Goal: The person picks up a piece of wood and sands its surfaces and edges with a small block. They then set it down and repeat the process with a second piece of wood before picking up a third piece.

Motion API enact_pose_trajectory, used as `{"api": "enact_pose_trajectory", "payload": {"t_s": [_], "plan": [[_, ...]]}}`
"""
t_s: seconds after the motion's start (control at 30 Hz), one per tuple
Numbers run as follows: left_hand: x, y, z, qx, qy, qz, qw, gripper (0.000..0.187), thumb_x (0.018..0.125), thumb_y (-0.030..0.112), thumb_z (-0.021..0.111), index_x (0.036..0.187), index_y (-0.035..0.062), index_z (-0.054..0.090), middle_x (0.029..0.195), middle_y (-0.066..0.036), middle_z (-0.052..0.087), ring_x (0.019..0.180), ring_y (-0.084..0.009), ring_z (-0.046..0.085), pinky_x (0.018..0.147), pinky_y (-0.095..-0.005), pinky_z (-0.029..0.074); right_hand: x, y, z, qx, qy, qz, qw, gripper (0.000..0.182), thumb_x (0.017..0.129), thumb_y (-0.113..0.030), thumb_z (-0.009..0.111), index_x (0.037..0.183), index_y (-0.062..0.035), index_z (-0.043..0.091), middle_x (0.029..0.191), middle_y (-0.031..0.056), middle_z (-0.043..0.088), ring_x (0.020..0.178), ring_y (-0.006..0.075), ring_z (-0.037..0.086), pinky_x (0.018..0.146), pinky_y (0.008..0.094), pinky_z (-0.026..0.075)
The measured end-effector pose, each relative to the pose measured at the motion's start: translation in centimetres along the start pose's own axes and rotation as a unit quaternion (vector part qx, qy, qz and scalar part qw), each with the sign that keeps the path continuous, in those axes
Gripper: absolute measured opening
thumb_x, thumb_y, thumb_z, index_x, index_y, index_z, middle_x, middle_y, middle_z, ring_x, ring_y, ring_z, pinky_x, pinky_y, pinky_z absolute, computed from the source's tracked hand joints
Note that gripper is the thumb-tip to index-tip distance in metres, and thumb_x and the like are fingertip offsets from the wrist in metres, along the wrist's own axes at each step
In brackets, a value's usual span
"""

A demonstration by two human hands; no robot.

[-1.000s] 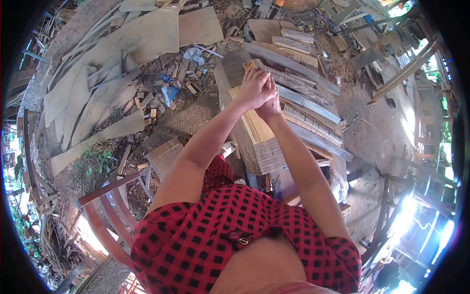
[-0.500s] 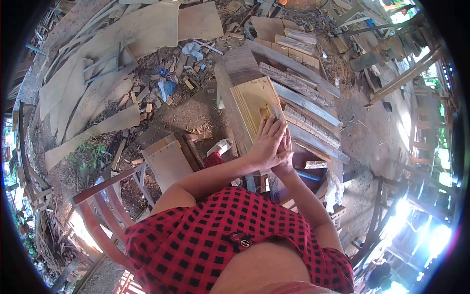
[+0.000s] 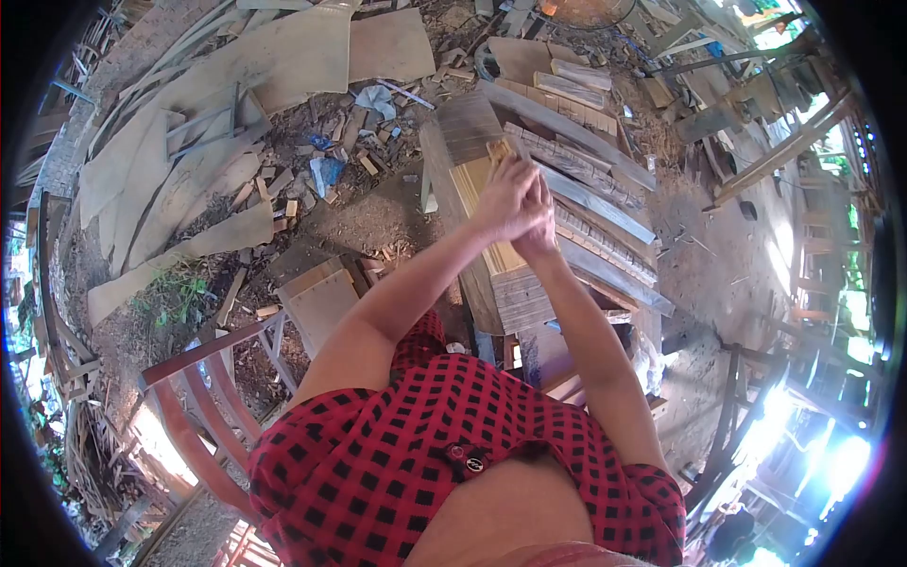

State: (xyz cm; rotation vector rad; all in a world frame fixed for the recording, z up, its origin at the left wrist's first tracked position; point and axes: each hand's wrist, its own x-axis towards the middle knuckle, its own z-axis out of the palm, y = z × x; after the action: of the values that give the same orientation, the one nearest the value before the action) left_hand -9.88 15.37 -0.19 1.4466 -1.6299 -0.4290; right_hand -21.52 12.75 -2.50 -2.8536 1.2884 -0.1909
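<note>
A pale yellow wooden panel (image 3: 504,259) with grooved lines along its left side lies on a wooden workbench (image 3: 461,123). My left hand (image 3: 510,197) is closed over a small yellow-brown piece (image 3: 502,149) that looks like sandpaper, near the panel's far end. Against it, my right hand (image 3: 540,219) presses from the right side, the two hands overlapping. Most of the right fingers are hidden behind the left hand. Both arms are stretched forward.
Long planks (image 3: 605,203) are stacked right of the bench. A wooden chair (image 3: 203,387) stands at lower left, near a box-like wooden piece (image 3: 321,302). Large thin sheets (image 3: 227,85) and wood scraps (image 3: 354,132) cover the ground at the left.
Both hands have slid together away from my body along the panel, taking the yellow-brown piece to its far end. My torso leans further forward, and the panel's near end is now uncovered.
</note>
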Motion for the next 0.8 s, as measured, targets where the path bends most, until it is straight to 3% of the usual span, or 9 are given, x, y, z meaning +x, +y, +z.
{"api": "enact_pose_trajectory", "payload": {"t_s": [0.07,0.17,0.23,0.37,0.43,0.57,0.63,0.73,0.8], "plan": [[-3.3,2.5,0.5,0.02,-0.03,-0.002,0.999,0.074,0.08,0.041,0.065,0.135,-0.0053,0.048,0.139,-0.025,0.046,0.139,-0.0444,0.03,0.118,-0.052,0.017,-4.8,-0.9,-0.6,0.084,0.119,-0.05,0.988,0.073,0.085,-0.032,0.06,0.148,-0.0079,0.033,0.149,0.026,0.028,0.138,0.0458,0.028,0.114,0.0531,0.027],[-9.1,5.8,0.3,-0.011,-0.039,-0.002,0.999,0.078,0.079,0.04,0.067,0.138,-0.0067,0.043,0.141,-0.027,0.043,0.139,-0.0464,0.027,0.118,-0.0537,0.016,-11.3,-2.3,-1.6,0.129,0.097,-0.049,0.986,0.073,0.083,-0.031,0.061,0.147,-0.0076,0.034,0.15,0.0247,0.028,0.137,0.0463,0.029,0.114,0.0536,0.026],[-11.5,6.8,-0.5,-0.025,-0.063,0.01,0.998,0.082,0.077,0.038,0.069,0.139,-0.0079,0.04,0.141,-0.027,0.041,0.14,-0.0476,0.025,0.117,-0.055,0.017,-13.3,-3.9,-2.5,0.152,0.047,0.004,0.987,0.074,0.083,-0.032,0.061,0.147,-0.0072,0.034,0.15,0.0233,0.028,0.139,0.0466,0.025,0.115,0.0537,0.026],[-11.0,5.1,-1.2,-0.051,-0.037,0.018,0.998,0.082,0.079,0.039,0.069,0.14,-0.0057,0.039,0.142,-0.029,0.038,0.138,-0.0499,0.027,0.114,-0.0568,0.021,-11.1,-4.4,-2.2,0.072,0.054,-0.055,0.994,0.075,0.083,-0.034,0.061,0.148,-0.0076,0.033,0.151,0.0223,0.027,0.141,0.0453,0.022,0.115,0.0535,0.027],[-8.7,3.2,-2.2,-0.008,-0.004,0.017,1.0,0.086,0.075,0.038,0.072,0.138,-0.0079,0.039,0.141,-0.027,0.04,0.138,-0.0479,0.028,0.115,-0.0559,0.021,-7.6,-4.6,-2.0,0.084,0.025,-0.059,0.994,0.074,0.087,-0.037,0.059,0.151,-0.0123,0.029,0.156,0.0219,0.02,0.145,0.0399,0.018,0.117,0.0522,0.024],[-2.5,-1.8,-4.1,-0.001,0.051,-0.028,0.998,0.081,0.076,0.045,0.069,0.134,-0.0078,0.046,0.138,-0.029,0.045,0.134,-0.0472,0.034,0.113,-0.0542,0.026,1.5,-4.2,1.4,0.087,0.046,-0.077,0.992,0.082,0.086,-0.037,0.059,0.154,-0.014,0.018,0.157,0.0189,0.017,0.144,0.042,0.016,0.117,0.0536,0.02],[-0.2,-4.0,-4.2,-0.016,0.085,-0.008,0.996,0.074,0.075,0.034,0.07,0.132,-0.0064,0.049,0.138,-0.028,0.046,0.135,-0.0469,0.033,0.112,-0.0539,0.028,4.6,-4.2,1.2,0.003,-0.031,-0.055,0.998,0.084,0.087,-0.037,0.059,0.154,-0.0129,0.014,0.158,0.0167,0.014,0.146,0.0405,0.014,0.117,0.0516,0.02],[0.0,-4.8,-3.2,0.02,0.075,0.026,0.997,0.078,0.079,0.046,0.064,0.13,-0.01,0.049,0.135,-0.029,0.048,0.135,-0.0491,0.033,0.114,-0.0524,0.025,5.0,-4.5,0.4,-0.007,-0.056,-0.036,0.998,0.084,0.087,-0.037,0.058,0.155,-0.0124,0.014,0.159,0.0155,0.013,0.146,0.0392,0.012,0.117,0.0497,0.02],[-1.2,-3.3,-2.8,0.036,0.067,0.003,0.997,0.079,0.078,0.047,0.064,0.131,-0.0102,0.047,0.136,-0.03,0.047,0.135,-0.0498,0.032,0.114,-0.053,0.024,2.9,-4.3,-1.0,0.037,-0.063,-0.021,0.997,0.083,0.087,-0.037,0.058,0.154,-0.0124,0.016,0.159,0.0158,0.014,0.146,0.0388,0.013,0.117,0.0497,0.021]]}}
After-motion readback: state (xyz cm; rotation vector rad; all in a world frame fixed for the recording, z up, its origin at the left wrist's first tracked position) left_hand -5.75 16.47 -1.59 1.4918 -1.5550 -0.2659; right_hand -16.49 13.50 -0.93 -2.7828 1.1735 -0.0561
